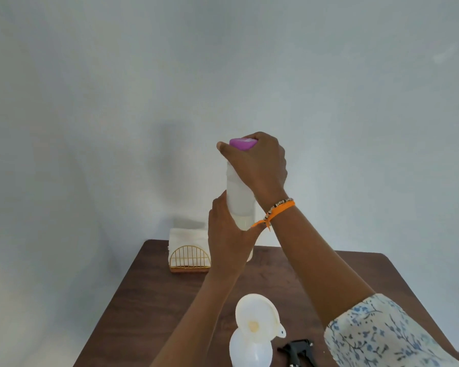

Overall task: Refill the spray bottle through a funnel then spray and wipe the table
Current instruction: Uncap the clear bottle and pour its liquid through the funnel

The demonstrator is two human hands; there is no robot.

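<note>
Two hands on refill bottle (240, 200): left hand (227, 234) gripping body steady, right hand (260, 165) clamped on purple cap (243, 143), presumably for twisting.

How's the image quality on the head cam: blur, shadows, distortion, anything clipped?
Head view: soft overall; the table edges splay outward, wide-angle distortion. Diffuse light; faint shadows on the wall behind the refill bottle and napkin holder. Spray bottle and black trigger head clipped at the bottom edge. No glare.
</note>
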